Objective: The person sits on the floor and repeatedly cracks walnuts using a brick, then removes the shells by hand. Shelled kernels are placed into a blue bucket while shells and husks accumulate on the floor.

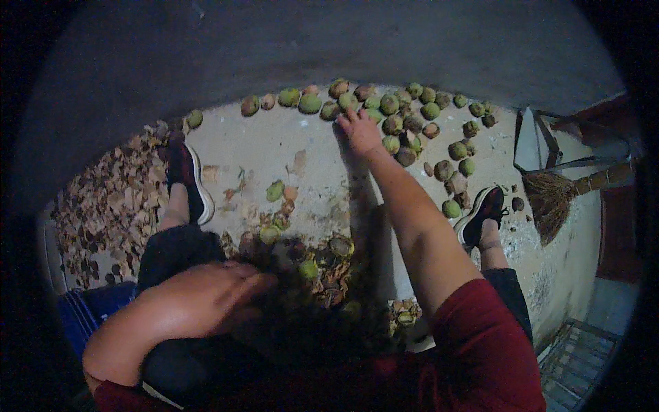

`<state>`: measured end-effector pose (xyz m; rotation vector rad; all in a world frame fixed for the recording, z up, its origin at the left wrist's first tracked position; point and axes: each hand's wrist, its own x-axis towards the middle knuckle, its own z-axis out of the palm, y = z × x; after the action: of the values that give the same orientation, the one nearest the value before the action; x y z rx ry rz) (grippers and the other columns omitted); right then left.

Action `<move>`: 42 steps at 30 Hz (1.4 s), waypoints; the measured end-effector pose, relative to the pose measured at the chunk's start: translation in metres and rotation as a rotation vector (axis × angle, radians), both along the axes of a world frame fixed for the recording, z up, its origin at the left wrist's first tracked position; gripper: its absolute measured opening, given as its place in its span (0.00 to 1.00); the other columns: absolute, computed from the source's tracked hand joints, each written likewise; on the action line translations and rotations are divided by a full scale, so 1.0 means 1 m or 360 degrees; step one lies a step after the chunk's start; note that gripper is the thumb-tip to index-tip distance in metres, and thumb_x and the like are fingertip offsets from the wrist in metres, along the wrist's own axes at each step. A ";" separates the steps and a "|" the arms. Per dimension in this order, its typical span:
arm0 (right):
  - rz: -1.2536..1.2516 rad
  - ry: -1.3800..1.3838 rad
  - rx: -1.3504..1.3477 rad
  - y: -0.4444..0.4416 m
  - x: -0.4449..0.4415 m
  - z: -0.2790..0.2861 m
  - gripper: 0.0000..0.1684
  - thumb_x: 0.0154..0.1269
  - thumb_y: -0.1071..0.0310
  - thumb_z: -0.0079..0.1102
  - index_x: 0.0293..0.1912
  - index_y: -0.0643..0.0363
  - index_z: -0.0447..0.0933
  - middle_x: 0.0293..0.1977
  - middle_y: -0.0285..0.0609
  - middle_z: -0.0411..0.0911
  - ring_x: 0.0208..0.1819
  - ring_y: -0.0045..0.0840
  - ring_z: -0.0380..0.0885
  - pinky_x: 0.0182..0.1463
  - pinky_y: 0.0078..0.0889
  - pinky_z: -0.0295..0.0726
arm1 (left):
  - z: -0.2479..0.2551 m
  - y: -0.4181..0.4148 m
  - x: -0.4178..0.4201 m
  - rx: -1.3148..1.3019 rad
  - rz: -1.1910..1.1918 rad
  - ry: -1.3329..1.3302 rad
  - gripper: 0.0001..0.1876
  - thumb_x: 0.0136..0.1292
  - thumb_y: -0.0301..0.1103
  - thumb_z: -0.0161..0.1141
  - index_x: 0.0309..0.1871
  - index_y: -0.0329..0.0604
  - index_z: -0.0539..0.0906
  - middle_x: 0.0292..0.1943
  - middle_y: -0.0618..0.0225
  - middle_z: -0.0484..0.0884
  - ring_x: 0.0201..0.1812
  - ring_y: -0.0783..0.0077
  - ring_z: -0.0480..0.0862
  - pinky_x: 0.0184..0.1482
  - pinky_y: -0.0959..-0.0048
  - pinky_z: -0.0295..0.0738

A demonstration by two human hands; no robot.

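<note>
My right hand [360, 133] reaches forward over the floor, fingers spread at a row of round green and brown husked fruits, perhaps walnuts [389, 104]. Its fingertips lie at or just above one green fruit [347, 101]; whether they touch it I cannot tell. My left hand [226, 288] is blurred over my left thigh, its fingers pointing right, and I cannot tell whether it holds anything. Between my legs lie split husks [341, 246] and a few green fruits [309, 269], partly in dark shadow.
A heap of pale brown pieces [118, 195] spreads at the left beside my shoe [193, 180]. A straw broom [553, 201] and a metal dustpan [527, 139] are at the right. A dark wall [329, 41] rises behind the fruits. A slatted rack [579, 355] stands lower right, a blue container [98, 309] lower left.
</note>
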<state>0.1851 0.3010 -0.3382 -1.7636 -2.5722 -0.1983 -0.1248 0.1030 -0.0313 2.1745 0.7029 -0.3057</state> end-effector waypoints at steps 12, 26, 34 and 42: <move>0.0222 0.0864 -0.0382 -0.146 -0.044 0.037 0.28 0.52 0.70 0.63 0.54 0.56 0.71 0.41 0.52 0.71 0.45 0.45 0.72 0.51 0.45 0.72 | -0.001 -0.015 -0.007 -0.0171 0.0013 0.0105 0.22 0.62 0.36 0.56 0.59 0.40 0.71 0.50 0.52 0.77 0.52 0.52 0.77 0.53 0.63 0.72; -0.0351 0.0383 0.0230 -0.306 0.117 -0.011 0.23 0.56 0.57 0.60 0.49 0.59 0.75 0.49 0.49 0.75 0.53 0.41 0.72 0.59 0.44 0.68 | -0.187 0.093 0.067 0.0463 0.0397 0.0539 0.13 0.48 0.28 0.61 0.39 0.37 0.84 0.40 0.51 0.83 0.42 0.51 0.83 0.43 0.58 0.78; -0.1506 0.1169 -0.1253 -0.299 0.079 0.040 0.61 0.44 0.34 0.67 0.64 0.71 0.57 0.62 0.59 0.62 0.64 0.45 0.62 0.67 0.44 0.58 | -0.281 0.075 0.137 0.0808 0.0474 -0.0163 0.22 0.45 0.19 0.59 0.48 0.44 0.78 0.49 0.62 0.74 0.55 0.53 0.71 0.55 0.61 0.72; -0.1441 0.1158 -0.0920 -0.304 0.056 0.053 0.65 0.44 0.45 0.72 0.68 0.69 0.45 0.68 0.57 0.50 0.70 0.42 0.50 0.71 0.39 0.52 | -0.326 0.049 0.111 0.0298 0.1519 -0.0707 0.22 0.44 0.17 0.61 0.47 0.38 0.76 0.47 0.56 0.74 0.49 0.50 0.75 0.50 0.61 0.72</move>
<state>0.2411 -0.0027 -0.2854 -2.4159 -1.2724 1.0564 -0.0133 0.1521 -0.3575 1.7233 1.4170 0.7323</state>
